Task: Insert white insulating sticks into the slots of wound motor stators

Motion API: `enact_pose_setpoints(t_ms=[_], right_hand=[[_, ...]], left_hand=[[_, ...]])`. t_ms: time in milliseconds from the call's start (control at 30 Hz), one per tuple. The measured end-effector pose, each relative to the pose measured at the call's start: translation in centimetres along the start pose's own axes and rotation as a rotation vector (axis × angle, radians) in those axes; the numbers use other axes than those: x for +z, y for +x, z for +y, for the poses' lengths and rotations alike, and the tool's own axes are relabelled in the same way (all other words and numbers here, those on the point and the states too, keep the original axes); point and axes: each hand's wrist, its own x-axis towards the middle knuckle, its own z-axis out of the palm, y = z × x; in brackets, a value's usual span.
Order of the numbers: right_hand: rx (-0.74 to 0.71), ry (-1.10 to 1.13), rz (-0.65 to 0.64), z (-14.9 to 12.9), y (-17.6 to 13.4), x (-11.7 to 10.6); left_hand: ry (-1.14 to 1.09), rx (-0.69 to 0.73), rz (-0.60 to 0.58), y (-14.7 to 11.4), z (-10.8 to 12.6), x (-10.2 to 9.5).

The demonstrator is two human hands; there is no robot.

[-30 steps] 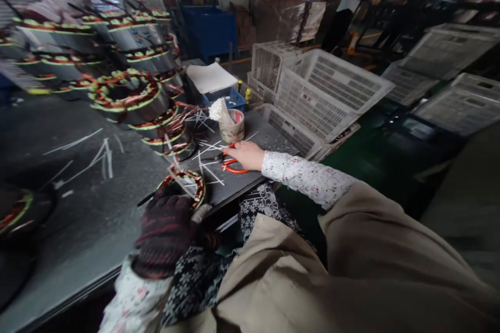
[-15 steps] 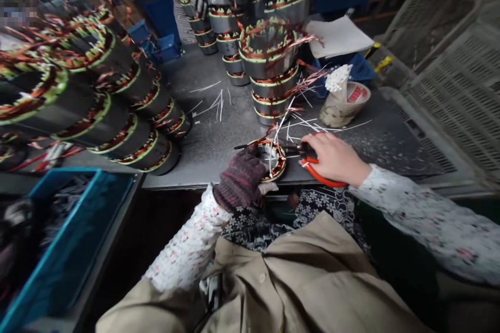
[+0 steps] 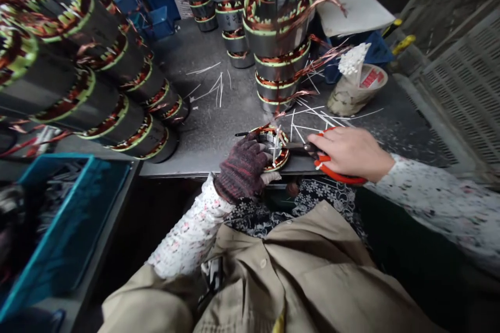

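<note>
We find the wound ring [image 3: 284, 157] lying on the bench [image 3: 211, 125] at its near edge, in front of the person. A white strip [image 3: 276, 148] crosses it.

Against the picture of one second ago, the view has swung round, and the cutters [image 3: 311, 151] have come from the bench to the ring's right side. Over the last half second the white strip has come to show shorter; whether it was cut or only leaned over, we cannot tell. In our judgement, both hands now attend to one workpiece, with the blades within reach of the strip.

The ring lies nearly flat, its hole facing up; being round, it has no long axis across the bench. A dark sleeved lead [image 3: 242, 134] points left from its far side. The cutters' long axis runs left to right, blades towards the ring, handles trailing right and slightly nearer.

The gloved left hand [image 3: 242, 166] has its fingers half curled over the ring's left side, holding it. The bare right hand [image 3: 355, 153] is wrapped round the orange handles; how far the blades are parted we cannot tell.

Beyond we record loose strips [image 3: 308, 112], a stator stack [image 3: 269, 39] and a cup [image 3: 349, 96] bearing a strip bundle [image 3: 353, 60].
</note>
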Motion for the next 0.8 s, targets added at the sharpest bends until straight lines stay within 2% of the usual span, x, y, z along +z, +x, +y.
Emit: enact_pose_setpoints(t_ms=[67, 233, 300, 400, 533, 600, 700, 733, 800], right_hand=[[-0.031, -0.013, -0.011, -0.5, 0.1, -0.6], [-0.241, -0.041, 0.064, -2.1, 0.4, -1.9], [-0.243, -0.029, 0.052, -2.4, 0.7, -2.0], [-0.092, 0.031, 0.052, -1.6, 0.7, -0.9], [0.238, 0.137, 0.121, 2.0, -0.9, 2.7], [0.288, 0.194, 0.17, 4.1, -2.0, 5.0], [0.354, 0.227, 0.339, 6.1, -3.3, 8.1], [0.373, 0.236, 0.386, 6.4, -3.5, 8.8], [0.392, 0.263, 0.44, 6.3, -3.5, 9.6]], left_hand=[[0.037, 0.015, 0.003, -0.1, 0.0, 0.0], [0.074, -0.008, -0.034, 0.1, 0.3, 0.1], [0.083, -0.018, -0.039, 0.1, 0.3, 0.1], [0.105, -0.034, -0.028, -0.4, -0.2, -0.2], [0.155, -0.138, -0.03, -1.9, -2.8, -1.2], [0.208, -0.23, -0.077, -2.5, -4.6, -1.9], [0.326, -0.36, -0.147, -2.0, -6.5, -3.3], [0.376, -0.393, -0.12, -1.2, -6.8, -4.0], [0.46, -0.411, 0.038, 1.3, -7.1, -5.7]])
